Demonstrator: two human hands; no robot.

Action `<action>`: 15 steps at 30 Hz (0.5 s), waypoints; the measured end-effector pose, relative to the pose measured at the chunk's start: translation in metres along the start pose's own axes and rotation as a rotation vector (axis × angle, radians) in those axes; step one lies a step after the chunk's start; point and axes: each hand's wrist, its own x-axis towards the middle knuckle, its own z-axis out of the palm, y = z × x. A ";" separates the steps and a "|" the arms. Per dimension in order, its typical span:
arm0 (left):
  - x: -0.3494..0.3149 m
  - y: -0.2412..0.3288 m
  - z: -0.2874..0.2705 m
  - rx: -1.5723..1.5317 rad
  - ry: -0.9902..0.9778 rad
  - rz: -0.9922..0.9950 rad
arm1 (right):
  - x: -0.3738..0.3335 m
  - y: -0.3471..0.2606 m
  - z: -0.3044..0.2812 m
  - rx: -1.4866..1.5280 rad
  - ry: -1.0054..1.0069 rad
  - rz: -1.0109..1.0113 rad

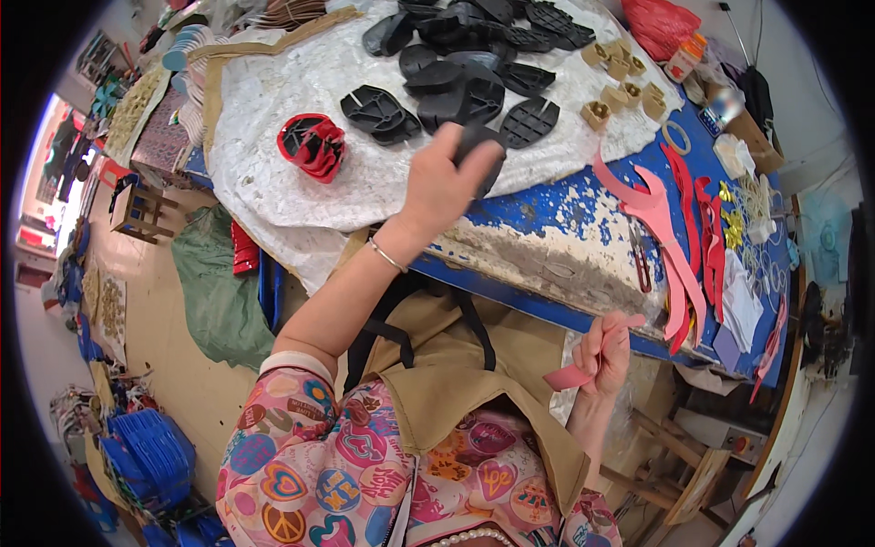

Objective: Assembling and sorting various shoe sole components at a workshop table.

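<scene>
My left hand (432,187) reaches over the white-covered table, its thumb and fingers closed around a black shoe sole (481,162) that is a little blurred. Just beyond it lies a pile of black soles (465,87), some with ribbed undersides turned up. Low on the right, by the table's front edge, my right hand (605,354) is closed on a pink strip (569,377), whose ends stick out on both sides of the fist. Left of the pile stands a bundle of red straps around a black sole (313,146).
Pink strap pieces (652,214), red strips (709,237) and scissors (640,260) lie on the blue tabletop at right. Several tan rings (615,59) and an orange-capped bottle (685,56) are farther back. A wooden stool (697,488) stands below on the right.
</scene>
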 end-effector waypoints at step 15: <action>-0.040 -0.020 0.035 0.638 -0.356 0.336 | 0.011 0.004 0.018 -0.362 0.176 0.114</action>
